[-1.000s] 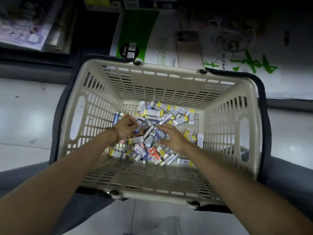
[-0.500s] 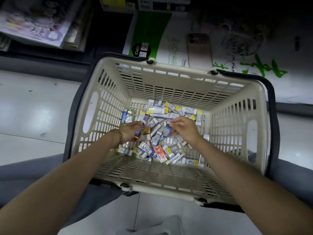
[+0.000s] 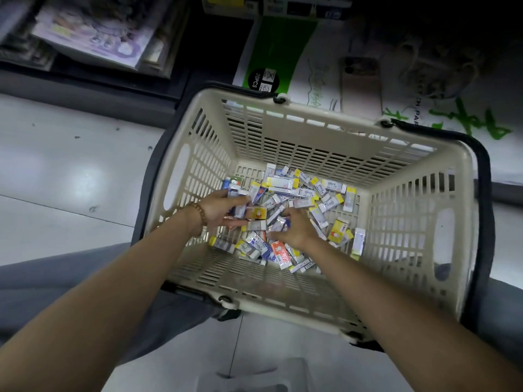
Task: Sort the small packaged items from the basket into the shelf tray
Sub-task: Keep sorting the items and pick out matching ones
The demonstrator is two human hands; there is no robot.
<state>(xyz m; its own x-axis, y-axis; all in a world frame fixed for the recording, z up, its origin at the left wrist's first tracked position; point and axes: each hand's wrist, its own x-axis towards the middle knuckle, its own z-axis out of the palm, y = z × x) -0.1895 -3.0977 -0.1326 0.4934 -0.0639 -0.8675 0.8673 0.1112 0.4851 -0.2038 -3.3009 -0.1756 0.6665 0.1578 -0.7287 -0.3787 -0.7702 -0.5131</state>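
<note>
A beige plastic basket [image 3: 402, 273] with dark handles sits on the floor below me. Its bottom is covered with several small packaged items [image 3: 308, 190], mostly white, blue and yellow. My left hand [image 3: 220, 207], with a beaded bracelet on the wrist, is inside the basket at the left and holds a small bunch of packets, including an orange-yellow one [image 3: 256, 213]. My right hand [image 3: 294, 227] is palm down in the middle of the pile, fingers closing on a packet. No shelf tray is identifiable.
Beyond the basket a green and white carton [image 3: 277, 55] and a printed white bag [image 3: 424, 103] stand on a low shelf. Stacked books [image 3: 93, 32] lie at the upper left. White floor tiles [image 3: 65, 188] surround the basket. My grey trouser legs flank it.
The view has swung left, so the basket sits further right. My left hand has gathered more packets, and my right hand has dropped back down into the pile.
</note>
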